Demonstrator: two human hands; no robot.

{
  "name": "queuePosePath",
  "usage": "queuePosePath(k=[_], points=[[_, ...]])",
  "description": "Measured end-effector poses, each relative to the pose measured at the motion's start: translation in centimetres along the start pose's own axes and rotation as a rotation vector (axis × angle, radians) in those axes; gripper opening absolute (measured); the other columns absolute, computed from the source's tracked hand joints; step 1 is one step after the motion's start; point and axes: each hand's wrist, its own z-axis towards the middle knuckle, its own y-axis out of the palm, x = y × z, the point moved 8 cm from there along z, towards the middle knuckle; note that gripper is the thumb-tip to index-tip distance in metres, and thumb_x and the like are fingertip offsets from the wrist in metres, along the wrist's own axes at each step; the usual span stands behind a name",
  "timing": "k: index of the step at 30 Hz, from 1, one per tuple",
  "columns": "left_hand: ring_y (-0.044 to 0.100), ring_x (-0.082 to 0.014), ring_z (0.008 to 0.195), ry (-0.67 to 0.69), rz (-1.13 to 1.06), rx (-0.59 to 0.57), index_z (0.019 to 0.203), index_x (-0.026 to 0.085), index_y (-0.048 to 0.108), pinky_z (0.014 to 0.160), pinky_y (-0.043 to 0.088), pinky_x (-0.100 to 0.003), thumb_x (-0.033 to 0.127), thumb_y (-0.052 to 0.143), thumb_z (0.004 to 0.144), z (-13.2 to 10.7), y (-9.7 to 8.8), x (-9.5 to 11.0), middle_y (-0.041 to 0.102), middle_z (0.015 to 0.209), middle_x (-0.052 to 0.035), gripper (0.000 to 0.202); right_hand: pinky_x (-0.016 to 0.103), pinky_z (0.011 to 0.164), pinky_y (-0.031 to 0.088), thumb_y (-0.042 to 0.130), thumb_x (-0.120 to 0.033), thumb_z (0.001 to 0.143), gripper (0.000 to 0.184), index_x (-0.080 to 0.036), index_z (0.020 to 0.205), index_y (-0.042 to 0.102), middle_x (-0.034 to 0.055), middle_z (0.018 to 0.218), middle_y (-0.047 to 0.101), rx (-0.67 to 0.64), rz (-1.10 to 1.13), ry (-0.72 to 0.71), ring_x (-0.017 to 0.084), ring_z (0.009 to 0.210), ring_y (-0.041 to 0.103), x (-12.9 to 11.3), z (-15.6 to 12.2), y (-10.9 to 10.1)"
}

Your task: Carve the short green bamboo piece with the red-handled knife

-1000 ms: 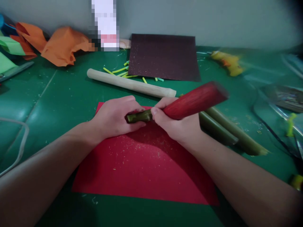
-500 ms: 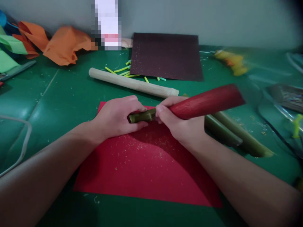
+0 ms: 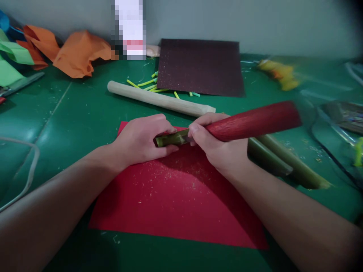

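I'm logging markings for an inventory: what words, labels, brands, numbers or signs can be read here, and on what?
No text can be read.
White patch by the wall: pixelated; any print is lost.
Dark item at the right edge: too blurred to tell.
Red handle, green stick, red sheet: no lettering visible.

It's a craft workspace — orange paper (image 3: pixel 81 53), shavings (image 3: pixel 140 202).

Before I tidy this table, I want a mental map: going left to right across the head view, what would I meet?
Light green paper → crumpled orange paper → left hand → short green stalk → right hand → red handle → yellow-green object at the right edge.
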Motion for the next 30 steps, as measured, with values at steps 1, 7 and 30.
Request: queuePosePath(k=[1,7,30], points=[[0.05,-0.0139,0.07,0.001,0.0,0.0,0.082,0.019,0.065,0.061,0.033,-0.028,0.043,0.069,0.089,-0.01,-0.01,-0.01,0.052,0.076,0.0008,0.025,0.034,0.055,0.05,0.067,-0.02,0.084,0.027,-0.028,0.06,0.061,-0.0024,0.056,0.061,-0.003,-0.003,-0.001,0.015,0.053,0.058,0.01,-0.02,0.04],[0.049,-0.013,0.069,0.007,0.005,0.007,0.082,0.018,0.065,0.061,0.033,-0.027,0.042,0.07,0.088,0.01,-0.06,0.0,0.051,0.075,0.0014,0.025,0.032,0.056,0.051,0.067,-0.02,0.084,0.026,-0.028,0.06,0.061,-0.0026,0.058,0.062,0.018,0.015,-0.007,0.014,0.054,0.058,-0.15,-0.07,0.03],[0.052,-0.0125,0.068,0.028,-0.035,0.037,0.094,0.02,0.076,0.061,0.035,-0.026,0.041,0.071,0.09,-0.13,-0.25,0.14,0.055,0.076,0.0009,0.021,0.032,0.055,0.049,0.066,-0.016,0.083,0.026,-0.027,0.06,0.061,-0.0029,0.057,0.061,-0.036,0.021,-0.012,0.014,0.053,0.058,0.02,0.05,0.3]])
